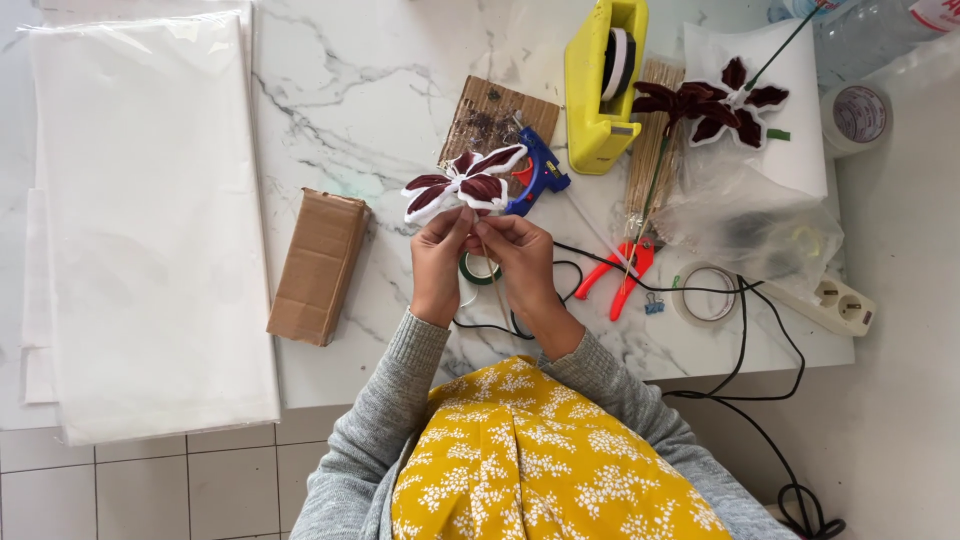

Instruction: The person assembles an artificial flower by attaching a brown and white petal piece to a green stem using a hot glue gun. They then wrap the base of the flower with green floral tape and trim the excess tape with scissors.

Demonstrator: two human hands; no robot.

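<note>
Grey knit sleeves, yellow white-flowered garment, perhaps apron.

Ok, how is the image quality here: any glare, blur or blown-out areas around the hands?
Head view: even daylight, soft shadows. The flower and both hands, left and right, are sharp. The white sheets are nearly blown out, with little detail. Slight sheen on the plastic bag. No motion blur.

Marble table (pixel 380 90), tiled floor (pixel 150 490)
</note>
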